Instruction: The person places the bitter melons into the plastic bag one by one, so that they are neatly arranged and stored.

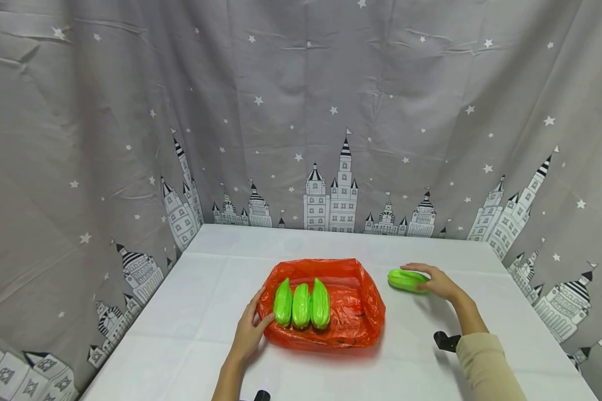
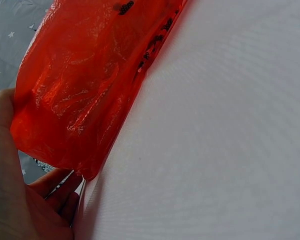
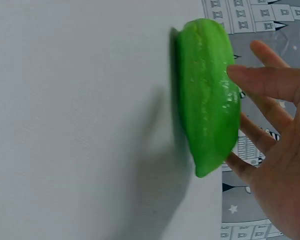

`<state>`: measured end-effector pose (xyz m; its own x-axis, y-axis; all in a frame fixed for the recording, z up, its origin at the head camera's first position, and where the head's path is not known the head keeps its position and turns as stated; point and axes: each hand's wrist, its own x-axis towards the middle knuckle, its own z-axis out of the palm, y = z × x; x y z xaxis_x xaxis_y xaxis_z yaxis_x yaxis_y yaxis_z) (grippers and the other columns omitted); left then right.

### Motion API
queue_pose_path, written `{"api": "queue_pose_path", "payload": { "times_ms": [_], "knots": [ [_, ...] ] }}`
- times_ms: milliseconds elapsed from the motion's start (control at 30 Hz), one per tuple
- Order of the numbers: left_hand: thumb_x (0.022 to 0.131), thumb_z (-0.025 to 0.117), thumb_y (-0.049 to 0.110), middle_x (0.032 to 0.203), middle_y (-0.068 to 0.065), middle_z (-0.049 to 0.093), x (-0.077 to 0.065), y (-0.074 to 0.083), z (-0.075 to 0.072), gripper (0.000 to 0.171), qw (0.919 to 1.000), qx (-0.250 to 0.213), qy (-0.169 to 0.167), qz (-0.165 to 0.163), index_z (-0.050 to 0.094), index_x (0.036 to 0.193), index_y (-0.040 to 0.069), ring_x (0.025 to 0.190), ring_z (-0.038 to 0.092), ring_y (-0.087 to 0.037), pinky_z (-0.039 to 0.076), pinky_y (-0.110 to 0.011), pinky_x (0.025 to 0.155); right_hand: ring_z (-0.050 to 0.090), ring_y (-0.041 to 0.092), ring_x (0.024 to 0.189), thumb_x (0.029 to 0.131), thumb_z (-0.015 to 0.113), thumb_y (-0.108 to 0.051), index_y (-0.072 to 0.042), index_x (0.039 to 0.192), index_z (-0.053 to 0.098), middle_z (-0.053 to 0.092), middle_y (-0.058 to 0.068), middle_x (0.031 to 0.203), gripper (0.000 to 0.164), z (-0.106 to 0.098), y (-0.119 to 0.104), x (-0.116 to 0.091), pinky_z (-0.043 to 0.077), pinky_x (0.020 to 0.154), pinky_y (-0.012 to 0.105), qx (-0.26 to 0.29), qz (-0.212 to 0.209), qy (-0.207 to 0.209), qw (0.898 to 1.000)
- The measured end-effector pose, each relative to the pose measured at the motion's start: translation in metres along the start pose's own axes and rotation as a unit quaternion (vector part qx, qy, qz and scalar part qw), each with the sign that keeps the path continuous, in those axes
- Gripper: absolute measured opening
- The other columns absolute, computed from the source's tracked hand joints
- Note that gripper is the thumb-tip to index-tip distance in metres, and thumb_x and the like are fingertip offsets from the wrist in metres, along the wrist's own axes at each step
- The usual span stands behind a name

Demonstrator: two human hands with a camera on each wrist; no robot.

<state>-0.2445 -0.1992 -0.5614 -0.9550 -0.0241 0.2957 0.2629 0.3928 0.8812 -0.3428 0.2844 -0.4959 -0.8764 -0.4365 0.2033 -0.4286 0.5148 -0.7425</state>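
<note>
A red plastic bag [image 1: 348, 328], spread like a shallow tray, holds three glossy green ridged gourds [image 1: 301, 306] side by side in its left half. My left hand [image 1: 251, 328] holds the bag's left end, its thumb over the rim and fingers along the outside. From the left wrist view, the red bag [image 2: 85, 90] hides the thumb tip. Another green gourd [image 1: 402, 280] lies on the table to the right of the bag. Around it my right hand [image 1: 438, 282] is spread, fingers loose; the right wrist view shows the thumb over the near side of this gourd [image 3: 205, 95].
A white-covered table [image 1: 190, 312] carries everything. Behind it and along both sides hangs a grey curtain [image 1: 281, 122] printed with stars and castles. A small black device [image 1: 446, 341] sits by the right wrist, another [image 1: 262, 395] by the left.
</note>
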Motion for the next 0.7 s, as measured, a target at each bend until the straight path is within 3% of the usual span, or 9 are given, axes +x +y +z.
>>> {"api": "queue_pose_path", "payload": {
  "times_ms": [433,700],
  "knots": [
    [0.086,0.064,0.026,0.143,-0.016,0.035,-0.001,0.000,0.000,0.064,0.9999,-0.012,0.001,0.012,0.035,0.143,0.020,0.131,0.030,-0.038,0.023,-0.060,0.102,0.036,0.050,0.120,0.066,0.065,0.014,0.002,0.124,0.055,0.047,0.028,0.128,0.060,0.016,0.005,-0.005,0.022,0.098,0.066,-0.038,0.024,0.021,0.999],
    [0.086,0.065,0.027,0.144,-0.015,0.034,0.000,0.003,-0.001,0.066,0.9999,-0.010,0.001,0.002,0.033,0.143,0.021,0.131,0.030,-0.037,0.023,-0.058,0.103,0.038,0.050,0.119,0.070,0.068,0.007,-0.004,0.127,0.055,0.047,0.027,0.130,0.059,0.021,-0.004,-0.006,0.028,0.096,0.065,-0.083,0.086,0.041,0.992]
  ]
}}
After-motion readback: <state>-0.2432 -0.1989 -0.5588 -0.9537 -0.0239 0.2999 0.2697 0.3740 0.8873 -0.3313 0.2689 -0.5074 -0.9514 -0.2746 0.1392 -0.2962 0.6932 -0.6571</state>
